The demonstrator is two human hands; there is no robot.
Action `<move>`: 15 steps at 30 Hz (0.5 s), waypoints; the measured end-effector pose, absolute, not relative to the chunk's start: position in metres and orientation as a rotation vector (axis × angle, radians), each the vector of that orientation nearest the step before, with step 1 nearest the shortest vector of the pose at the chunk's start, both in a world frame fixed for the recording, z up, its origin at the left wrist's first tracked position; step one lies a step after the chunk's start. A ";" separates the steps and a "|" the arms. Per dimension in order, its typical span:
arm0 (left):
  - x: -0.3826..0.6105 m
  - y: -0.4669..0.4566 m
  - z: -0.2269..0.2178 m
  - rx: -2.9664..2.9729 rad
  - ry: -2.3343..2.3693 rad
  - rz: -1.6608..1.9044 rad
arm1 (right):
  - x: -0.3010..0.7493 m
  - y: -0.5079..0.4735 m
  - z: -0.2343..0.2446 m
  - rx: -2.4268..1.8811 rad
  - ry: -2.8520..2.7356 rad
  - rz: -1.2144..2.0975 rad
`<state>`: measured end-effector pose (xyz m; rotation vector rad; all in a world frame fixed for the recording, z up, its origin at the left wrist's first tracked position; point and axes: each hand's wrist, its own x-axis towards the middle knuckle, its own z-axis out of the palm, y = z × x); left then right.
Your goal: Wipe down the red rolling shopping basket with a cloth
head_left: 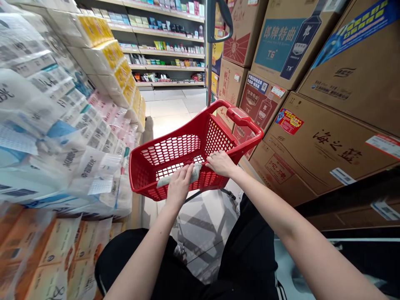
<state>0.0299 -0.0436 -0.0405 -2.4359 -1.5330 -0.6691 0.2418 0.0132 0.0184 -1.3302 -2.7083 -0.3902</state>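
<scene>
A red plastic shopping cart (170, 143) with perforated basket walls stands turned sideways in front of me, its handle at the upper right. My left hand (180, 183) presses a pale grey-green cloth (195, 173) over the near rim of the basket, fingers bent over it. Further right along the same rim, my right hand (220, 162) grips the edge, its fingertips reaching over to the inside. Between the hands a bit of the cloth's end shows. The undersides of both hands are hidden.
Stacked tissue packs (71, 121) rise close on the left, with orange packs (56, 254) below them. Cardboard cartons (325, 141) are piled along the right. Shelves of small goods (168, 50) stand beyond the tiled floor (170, 102). A dark post (210, 62) rises behind the cart.
</scene>
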 end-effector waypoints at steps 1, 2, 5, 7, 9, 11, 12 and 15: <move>0.023 -0.047 -0.042 -2.431 -1.534 -0.658 | 0.244 0.013 0.018 -1.303 -2.709 -0.399; 0.014 -0.050 -0.043 -2.418 -1.544 -0.653 | 0.246 0.012 0.018 -1.284 -2.708 -0.409; -0.016 -0.063 -0.049 -2.356 -1.601 -0.665 | 0.251 0.011 0.017 -1.262 -2.705 -0.429; -0.037 -0.070 -0.054 -2.310 -1.650 -0.685 | 0.252 0.011 0.017 -1.250 -2.701 -0.433; -0.055 -0.077 -0.060 -2.250 -1.708 -0.725 | 0.252 0.011 0.017 -1.241 -2.700 -0.429; -0.068 -0.082 -0.065 -2.179 -1.766 -0.777 | 0.251 0.011 0.017 -1.233 -2.701 -0.419; -0.071 -0.083 -0.067 -2.146 -1.787 -0.800 | 0.251 0.012 0.016 -1.229 -2.702 -0.413; -0.072 -0.083 -0.071 -2.102 -1.796 -0.824 | 0.252 0.012 0.016 -1.221 -2.700 -0.395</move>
